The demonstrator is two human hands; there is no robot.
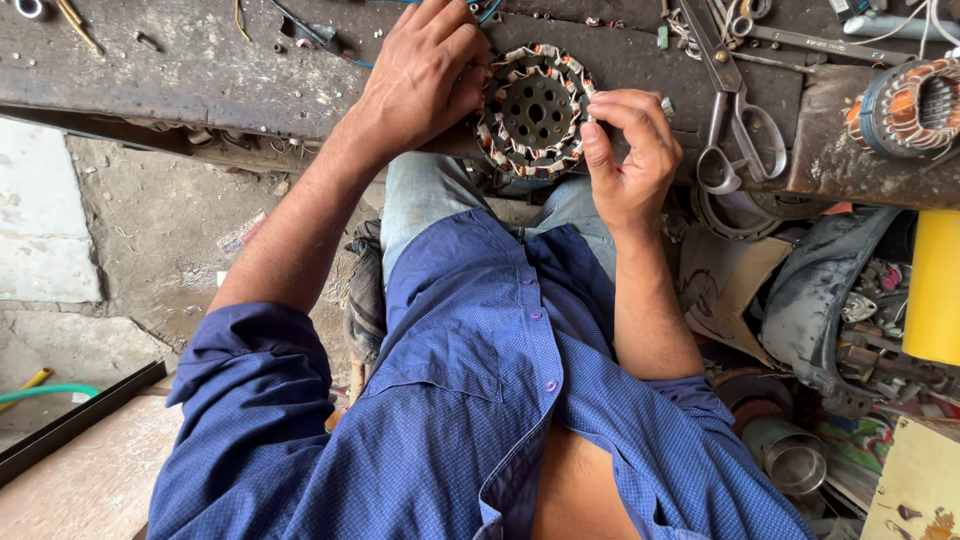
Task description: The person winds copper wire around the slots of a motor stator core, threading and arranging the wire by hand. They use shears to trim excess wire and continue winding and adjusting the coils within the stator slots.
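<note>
1. While the person sits at the near edge of a worn dark workbench (200, 70), a round motor stator (533, 112) with copper windings and pale insulation strips lies flat on the bench just beyond the knees.
2. At the stator's left rim rests the left hand (425, 75), palm down, fingers curled over the windings and touching them; whether it presses or only steadies cannot be told.
3. On the stator's right rim the right hand (630, 150) has thumb and fingertips (600, 103) pinched together at the windings; what they pinch, if anything, is too small to make out.
4. Just right of the right hand, a pair of metal scissors (735, 110) lies on the bench, handles toward the near side.
5. Farther right, near the bench's right end, a second wound stator (905, 105) stands on its side, well apart from both hands.
6. Small screws and wire scraps are scattered along the far part of the bench.
7. Below the bench on the right sit a yellow container (935, 290) and assorted metal parts.
8. Both sleeves of the blue shirt (480, 400) are rolled up to the elbows.
</note>
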